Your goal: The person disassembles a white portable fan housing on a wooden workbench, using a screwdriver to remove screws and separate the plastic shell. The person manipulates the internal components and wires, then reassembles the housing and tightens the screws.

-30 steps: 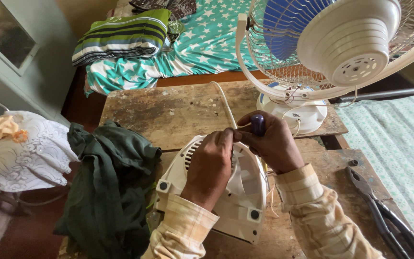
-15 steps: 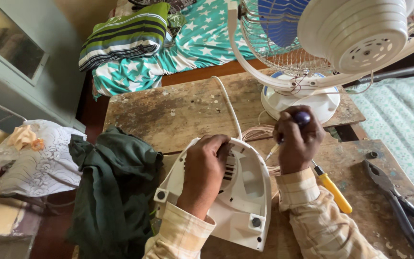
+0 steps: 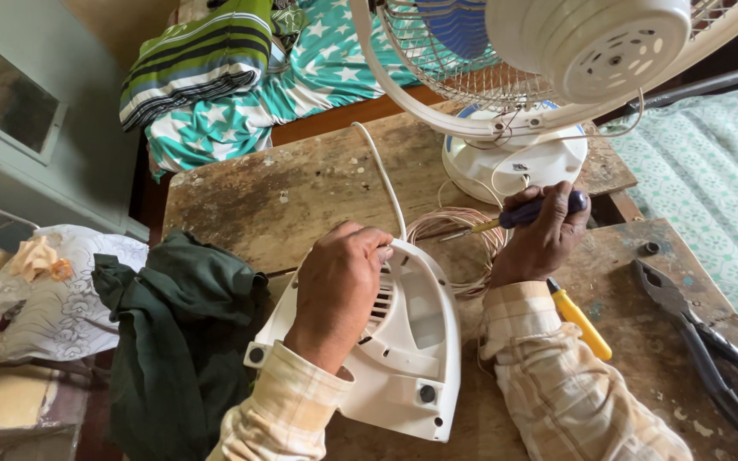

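Gripping a dark-handled screwdriver (image 3: pixel 523 212), the right hand (image 3: pixel 544 239) is closed just beside the white fan housing (image 3: pixel 407 350); the left hand (image 3: pixel 335 290) curls over that housing's rim.

Both arms wear long pale cream-and-peach checked cotton shirt sleeves, cuffs at the wrists. Left hand (image 3: pixel 335 286) and right hand (image 3: pixel 544 239) are bare, ungloved.

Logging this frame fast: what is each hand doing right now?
Left hand: closed over the rim of the white fan housing, gripping it.
Right hand: closed around a dark-handled screwdriver.
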